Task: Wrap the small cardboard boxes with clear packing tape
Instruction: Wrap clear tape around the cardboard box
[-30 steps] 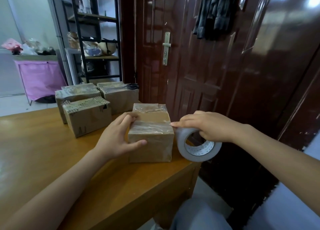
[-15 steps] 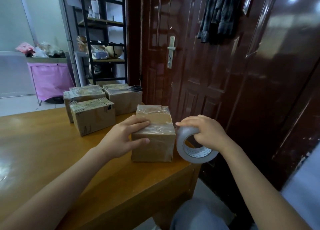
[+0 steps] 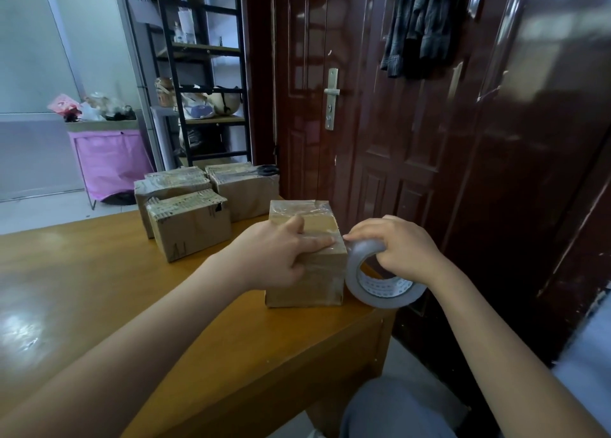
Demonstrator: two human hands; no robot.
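**A light box, pinned from above while the tape comes round**

The box (image 3: 305, 265) being wrapped stands near the right front corner of the desk (image 3: 82, 289), its top and upper sides already glossy with clear tape. It looks light and fairly stiff, so it would likely slide or tip under a hard pull. The taped faces are probably slick; the safest hold is flat pressure on the top, near the edge where fresh tape lands.

The left hand (image 3: 274, 256) does just that: fingers extended across the top and left side, pressing down. The tape roll (image 3: 377, 282) touches the box's right face, standing on edge. The right hand (image 3: 396, 249) grips it, fingers curled over the rim and into the core.

Farther left on the desk sits a cluster of other small boxes (image 3: 188, 219), with scissors (image 3: 264, 170) lying on the farthest one. A dark door (image 3: 363, 107) stands behind.
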